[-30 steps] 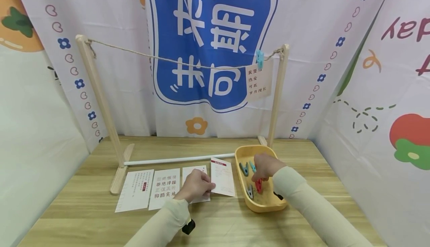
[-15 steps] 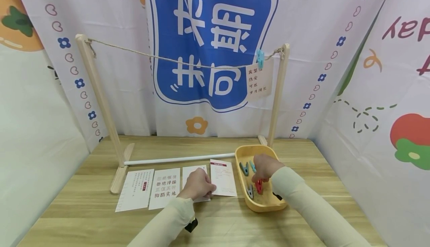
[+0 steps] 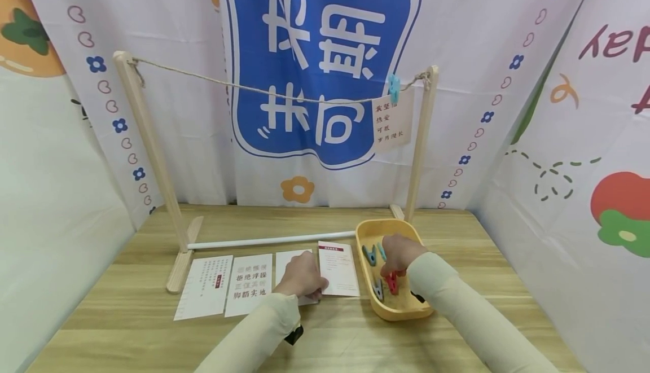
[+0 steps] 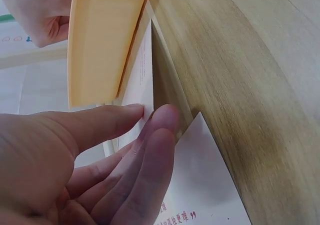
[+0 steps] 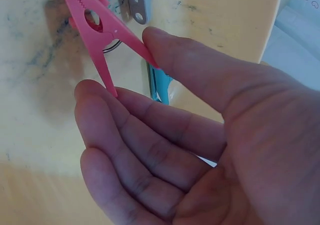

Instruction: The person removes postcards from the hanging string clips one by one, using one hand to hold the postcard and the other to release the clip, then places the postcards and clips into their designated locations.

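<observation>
My left hand (image 3: 303, 276) pinches the lower left edge of a white printed card (image 3: 339, 268). In the left wrist view the thumb lies on the card's printed face (image 4: 137, 87), the fingers are behind it, and that edge tilts up off the table. Inside the yellow plastic basket (image 3: 398, 313), my right hand (image 3: 401, 253) holds a red clothespin (image 5: 92, 32) by its two handles, between thumb and fingertips. The clothespin's toothed end points away from the hand. Grey clothespins (image 3: 378, 289) and blue-green ones (image 3: 369, 255) lie around it in the basket.
Further cards (image 3: 204, 285) lie in a row to the left, one partly under my left hand. Behind them stands a wooden frame (image 3: 152, 147) with a white crossbar (image 3: 271, 242) and a twine line (image 3: 244, 87). A blue clothespin (image 3: 394, 88) holds a card (image 3: 392, 122) on the twine.
My left hand has moved slightly right, and the card it pinches has shifted right and lies flatter. The right hand has barely moved, staying in the basket with the red clothespin.
</observation>
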Demonstrator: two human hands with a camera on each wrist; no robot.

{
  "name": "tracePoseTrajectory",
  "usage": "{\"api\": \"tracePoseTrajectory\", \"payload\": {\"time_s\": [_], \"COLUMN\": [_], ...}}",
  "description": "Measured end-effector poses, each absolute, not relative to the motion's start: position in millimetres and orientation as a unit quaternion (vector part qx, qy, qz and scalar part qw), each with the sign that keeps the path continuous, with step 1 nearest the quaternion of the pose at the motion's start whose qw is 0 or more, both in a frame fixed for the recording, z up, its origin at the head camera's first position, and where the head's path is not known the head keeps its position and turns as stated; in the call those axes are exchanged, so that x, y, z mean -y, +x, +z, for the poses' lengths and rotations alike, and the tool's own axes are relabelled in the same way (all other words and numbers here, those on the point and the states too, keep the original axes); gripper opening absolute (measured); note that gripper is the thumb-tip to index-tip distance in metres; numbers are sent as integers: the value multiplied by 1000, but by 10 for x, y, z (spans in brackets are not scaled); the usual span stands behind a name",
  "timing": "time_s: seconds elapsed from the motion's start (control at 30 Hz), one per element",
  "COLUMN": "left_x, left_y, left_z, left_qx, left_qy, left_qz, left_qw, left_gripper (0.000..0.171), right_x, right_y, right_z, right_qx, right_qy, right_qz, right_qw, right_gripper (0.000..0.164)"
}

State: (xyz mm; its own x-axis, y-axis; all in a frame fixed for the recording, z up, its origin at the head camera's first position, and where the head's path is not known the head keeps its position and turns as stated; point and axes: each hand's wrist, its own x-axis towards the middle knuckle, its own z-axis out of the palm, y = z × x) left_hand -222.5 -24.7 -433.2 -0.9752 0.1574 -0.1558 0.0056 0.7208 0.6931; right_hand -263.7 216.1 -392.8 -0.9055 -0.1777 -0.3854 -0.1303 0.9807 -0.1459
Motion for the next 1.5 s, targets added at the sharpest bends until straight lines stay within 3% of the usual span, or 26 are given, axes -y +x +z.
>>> {"api": "tracePoseTrajectory", "payload": {"time_s": [1.17,1.3,1.5], "left_x": [231,263,318], "left_y": [-2245,-2260,-2299], "left_z": [-4306,-4261,-4216], "left_qx": [-936,-939,-938], "left_qy": [58,79,83], "left_qz": [320,309,319], "left_qw": [131,127,112], "left_gripper": [16,19,25], "right_x": [-2129,-2132,-2148], "right_y": [-2645,-2656,-2663], "right_z": [-3924,-3913,-3884], "right_qx": [-973,-974,-976], "right_qy": [-93,-101,-111], "right_qz": [-47,-48,-72], "right_qw": [205,195,175], "right_gripper": [25,30,51]}}
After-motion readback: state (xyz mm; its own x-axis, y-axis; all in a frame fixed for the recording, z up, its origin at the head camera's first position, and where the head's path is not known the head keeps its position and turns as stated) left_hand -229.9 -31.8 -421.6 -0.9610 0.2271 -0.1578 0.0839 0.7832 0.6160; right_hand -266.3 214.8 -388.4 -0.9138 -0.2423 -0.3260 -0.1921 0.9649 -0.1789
